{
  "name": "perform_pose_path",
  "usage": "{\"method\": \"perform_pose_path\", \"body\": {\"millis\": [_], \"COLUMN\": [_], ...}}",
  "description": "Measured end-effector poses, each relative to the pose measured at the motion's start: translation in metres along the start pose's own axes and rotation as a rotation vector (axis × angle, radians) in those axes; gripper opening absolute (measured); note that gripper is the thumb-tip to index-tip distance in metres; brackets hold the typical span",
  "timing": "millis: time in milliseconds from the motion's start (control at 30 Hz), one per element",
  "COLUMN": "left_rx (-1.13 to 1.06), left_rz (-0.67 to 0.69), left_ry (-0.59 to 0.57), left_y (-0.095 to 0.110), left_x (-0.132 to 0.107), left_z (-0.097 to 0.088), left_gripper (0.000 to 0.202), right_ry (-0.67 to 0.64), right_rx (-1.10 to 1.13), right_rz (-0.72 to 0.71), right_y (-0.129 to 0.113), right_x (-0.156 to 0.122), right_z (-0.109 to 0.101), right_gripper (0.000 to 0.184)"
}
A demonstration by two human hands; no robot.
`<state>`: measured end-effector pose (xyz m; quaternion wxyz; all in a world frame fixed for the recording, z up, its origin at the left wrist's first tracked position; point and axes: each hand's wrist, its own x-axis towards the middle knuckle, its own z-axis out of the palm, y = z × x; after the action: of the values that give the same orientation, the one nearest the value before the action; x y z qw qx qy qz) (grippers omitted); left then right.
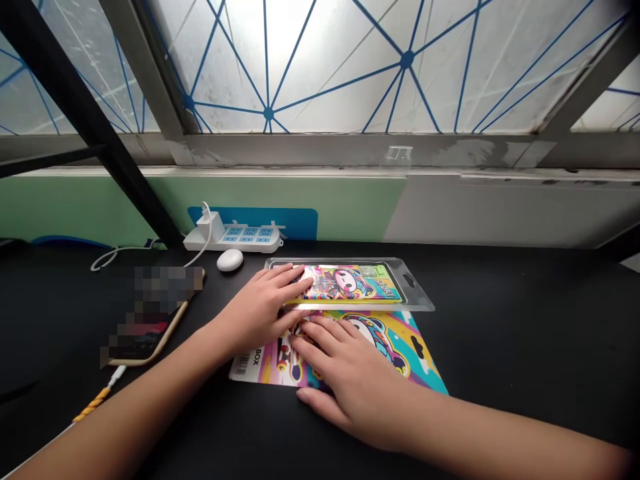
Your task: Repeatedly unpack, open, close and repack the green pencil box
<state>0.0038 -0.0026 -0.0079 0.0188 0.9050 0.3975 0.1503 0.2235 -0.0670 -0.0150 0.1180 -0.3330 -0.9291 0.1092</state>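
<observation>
At the far left of the black desk (60, 320), a yellow braided cable (93, 405) runs to a phone (150, 347) with a gold edge, its screen pixelated. Beyond it sit a white earbud case (230, 260) and a white power strip (235, 238) with a charger (211, 227) plugged in.

The left hand (257, 313) lies flat over the left end of a clear blister (415, 293). Its fingers (280, 279) are spread and extended, resting on the plastic and reaching the colourful cartoon insert (350, 283) inside, not clenched or pinching anything. The blister lies level on the desk, its hang hole at the right end.

Directly below and touching or just beside it lies a printed card (400, 353), with a barcode and the word "BOX" at its left corner. The right hand (355, 383) rests on this card, its fingers (320, 340) loosely extended and its fingertips close to the blister's lower edge, pressing or resting rather than grasping.

The step in hand appears to be steadying these two pieces side by side. Lifting either would call for the fingers to curl under an edge first, since both hands lie flat.
</observation>
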Motion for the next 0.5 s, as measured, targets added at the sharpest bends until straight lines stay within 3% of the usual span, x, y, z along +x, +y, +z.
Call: {"method": "perform_pose_path", "body": {"millis": [167, 300, 400, 500], "left_rx": [-0.042, -0.079, -0.092, -0.095], "left_rz": [-0.012, -0.028, -0.029, -0.022], "left_ry": [-0.019, -0.015, 0.009, 0.014], "left_y": [-0.004, -0.006, -0.009, -0.010], "left_x": [-0.001, 0.000, 0.001, 0.001], "left_z": [-0.002, 0.000, 0.002, 0.003], "left_gripper": [0.054, 0.044, 0.041, 0.041], "right_ry": [0.088, 0.259, 0.338, 0.140], "right_rx": [0.001, -0.072, -0.196, -0.227], "right_rz": [-0.061, -0.136, 0.013, 0.221], "right_y": [0.002, 0.018, 0.051, 0.096], "right_x": [-0.005, 0.001, 0.007, 0.010], "right_z": [0.001, -0.016, -0.041, -0.062], "right_gripper": [0.033, 0.030, 0.032, 0.035]}}
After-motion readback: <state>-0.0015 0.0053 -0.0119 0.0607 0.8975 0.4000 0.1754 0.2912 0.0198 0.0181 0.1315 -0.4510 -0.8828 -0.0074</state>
